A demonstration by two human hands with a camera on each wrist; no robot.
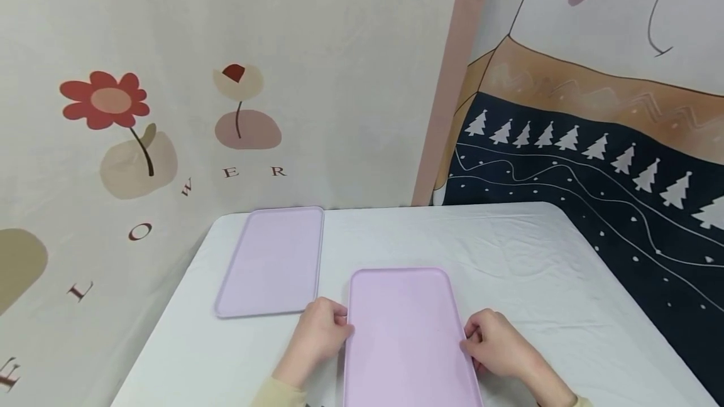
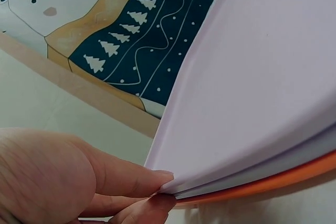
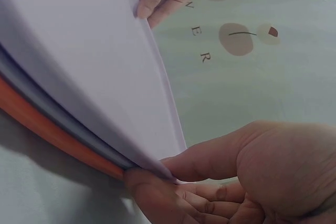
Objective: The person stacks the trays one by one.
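A lilac-pink rectangular tray (image 1: 404, 331) with rounded corners and a low raised rim lies in front of me, its near end cut off by the head view. Under it, the left wrist view shows a grey-blue tray edge (image 2: 310, 148) and an orange one (image 2: 304, 167), stacked. My left hand (image 1: 319, 331) pinches the stack's left side, thumb on the top rim and fingers beneath. On the opposite side my right hand (image 1: 498, 344) grips likewise, its thumb (image 3: 210, 156) over the lilac rim and fingers curled below.
Another lilac tray (image 1: 274, 262) lies flat at the back left of the white-covered table (image 1: 509, 250). Behind the table hang a pale curtain (image 1: 351, 80) with flower prints and a dark cloth (image 1: 565, 181) patterned with white trees.
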